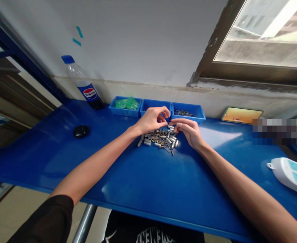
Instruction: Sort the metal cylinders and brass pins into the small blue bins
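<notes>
Hands (172, 123) — nearly touching, fingers (182, 120) curled

Metal pieces (161, 137) heaped beneath hands (168, 124)

Workshop-like bench (128, 175), parts bins (187, 117), metal pieces (161, 139)

Layout, tabletop: bins behind, loose parts in front.
Pile of small parts (160, 139) lay mid-frame on table (138, 189); three bins stood side by side behind it, along wall (138, 40). Left bin (113, 110) held packets (128, 103); right bin (200, 115) held pins (185, 113). Bottle (86, 87) stood upper left, mouse (81, 131) before it. Phone (242, 115) was right of bins; power strip (294, 175), far right; window (267, 37), upper right.
</notes>
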`<action>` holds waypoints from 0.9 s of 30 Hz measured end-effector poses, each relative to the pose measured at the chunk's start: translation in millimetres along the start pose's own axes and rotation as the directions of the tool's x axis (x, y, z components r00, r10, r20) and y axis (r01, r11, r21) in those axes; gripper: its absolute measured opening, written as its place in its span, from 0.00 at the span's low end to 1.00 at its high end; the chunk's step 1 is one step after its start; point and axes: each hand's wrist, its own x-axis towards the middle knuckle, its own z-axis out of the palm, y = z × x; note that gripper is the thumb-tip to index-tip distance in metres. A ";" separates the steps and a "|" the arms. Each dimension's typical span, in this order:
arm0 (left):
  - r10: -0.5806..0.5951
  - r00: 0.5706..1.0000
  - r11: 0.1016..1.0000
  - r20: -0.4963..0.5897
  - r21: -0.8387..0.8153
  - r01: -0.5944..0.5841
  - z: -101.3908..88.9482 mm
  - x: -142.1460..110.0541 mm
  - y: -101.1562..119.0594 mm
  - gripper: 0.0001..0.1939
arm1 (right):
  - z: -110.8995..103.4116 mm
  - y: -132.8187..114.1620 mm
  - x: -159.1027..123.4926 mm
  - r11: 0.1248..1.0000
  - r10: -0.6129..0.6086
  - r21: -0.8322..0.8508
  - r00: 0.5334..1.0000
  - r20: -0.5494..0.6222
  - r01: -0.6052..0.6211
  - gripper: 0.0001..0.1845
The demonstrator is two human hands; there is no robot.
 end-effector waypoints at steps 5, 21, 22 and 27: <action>0.016 0.982 0.940 0.186 0.331 -0.078 -15.9 0.7 -3.8 0.10 | 0.4 1.0 -0.4 0.997 -0.077 0.020 0.987 -0.140 0.080 0.13; -0.073 0.928 0.826 0.365 0.544 -0.149 -5.9 -2.9 -17.9 0.12 | -0.6 3.4 0.6 0.995 -0.096 -0.034 0.973 -0.211 0.091 0.26; -0.066 0.933 0.830 0.355 0.538 -0.146 -6.7 -2.9 -17.4 0.12 | -0.3 3.1 0.5 0.995 -0.096 -0.023 0.973 -0.211 0.093 0.25; -0.005 0.965 0.895 0.262 0.432 -0.112 -12.0 -0.8 -11.8 0.11 | 1.0 2.4 0.1 0.995 -0.094 -0.037 0.981 -0.169 0.089 0.19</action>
